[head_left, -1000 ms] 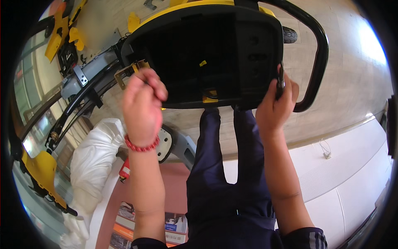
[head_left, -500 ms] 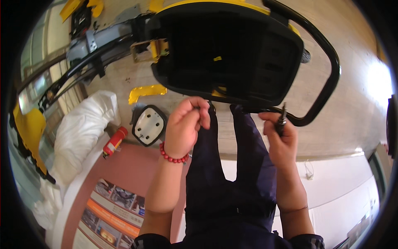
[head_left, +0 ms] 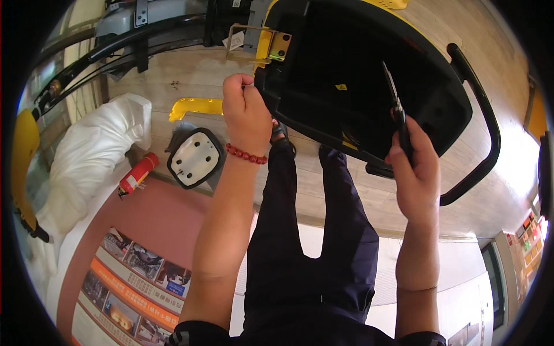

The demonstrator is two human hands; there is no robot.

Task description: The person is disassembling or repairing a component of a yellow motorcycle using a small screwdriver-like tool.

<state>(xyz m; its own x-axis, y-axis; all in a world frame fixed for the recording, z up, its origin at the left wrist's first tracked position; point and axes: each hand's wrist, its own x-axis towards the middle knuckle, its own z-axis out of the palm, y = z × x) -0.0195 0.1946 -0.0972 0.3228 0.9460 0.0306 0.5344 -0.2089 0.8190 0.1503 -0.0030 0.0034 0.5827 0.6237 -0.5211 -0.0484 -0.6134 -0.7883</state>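
Observation:
My right hand (head_left: 418, 164) grips the black handle of a screwdriver (head_left: 399, 114), its fingers wrapped round it. The metal shaft points up and away, over the dark hollow of a large black shell (head_left: 329, 124) with a yellow rim. My left hand (head_left: 247, 112), a red bead bracelet at its wrist, is closed at the left edge of that shell. What its fingers hold, if anything, is hidden. Just beyond it, a metal bracket (head_left: 280, 46) with holes sits on the shell's yellow edge.
A curved black tube (head_left: 493, 124) rounds the shell's right side. On the floor at left lie a yellow curved piece (head_left: 196, 106), a pale plate with a black rim (head_left: 197, 158), a red fire extinguisher (head_left: 138, 174) and a white wrapped bundle (head_left: 95, 153). A black bar (head_left: 133, 40) runs across the upper left.
My left hand has moved up to the shell's left edge. The right hand has moved up and right with the screwdriver, now over the shell. The shell appears further right and turned in view.

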